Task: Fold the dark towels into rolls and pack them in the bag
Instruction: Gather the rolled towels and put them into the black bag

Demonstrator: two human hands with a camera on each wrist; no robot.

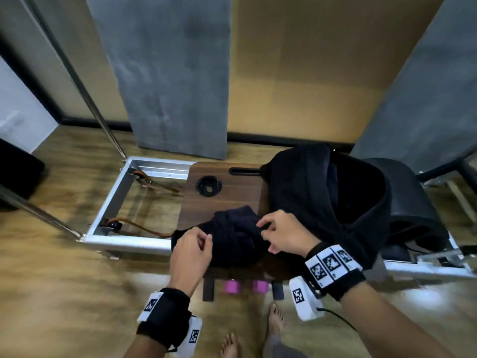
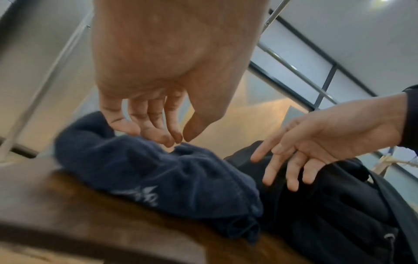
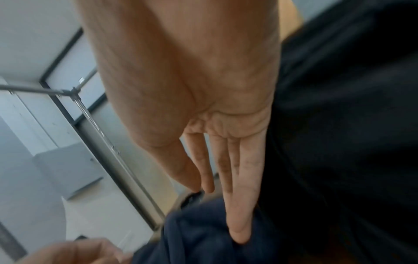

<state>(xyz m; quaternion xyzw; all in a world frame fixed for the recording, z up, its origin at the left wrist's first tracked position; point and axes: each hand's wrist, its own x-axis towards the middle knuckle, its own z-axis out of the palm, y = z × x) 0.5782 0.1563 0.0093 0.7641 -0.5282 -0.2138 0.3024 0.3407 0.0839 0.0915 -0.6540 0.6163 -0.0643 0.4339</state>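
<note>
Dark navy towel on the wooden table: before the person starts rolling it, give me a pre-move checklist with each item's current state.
1. Crumpled dark navy towel lies on the brown wooden table: ok.
2. Towel flattened for rolling: not ok, it is bunched up.
3. Left hand free: ok, fingers loosely curled just above the towel, holding nothing.
4. Right hand free: ok, fingers straight beside the towel.
5. Black fabric bag within reach: ok, beside the towel.
6. Bag mouth open: cannot tell.
</note>
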